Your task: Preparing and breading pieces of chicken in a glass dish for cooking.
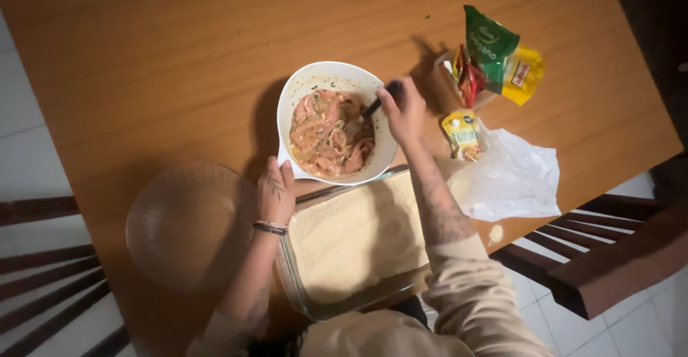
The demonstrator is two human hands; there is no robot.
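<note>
A round white plastic bowl [315, 85] of pale pink marinated meat strips [326, 131] sits mid-table. The right hand [403, 110] pinches a dark-handled metal fork [362, 118] dipped into the meat; the left hand [276, 191] grips the bowl's rim at 7 o'clock. At 6 o'clock, touching it, lies a rectangular glass dish of breadcrumbs [355, 239], overhanging the wooden table [158, 56]'s near edge. A clear glass plate [188, 224] rests at 8 o'clock. At 2 o'clock stand green and yellow sachets [502, 56]; at 4 o'clock a crumpled white plastic bag [512, 178]. The far tabletop lies open.
</note>
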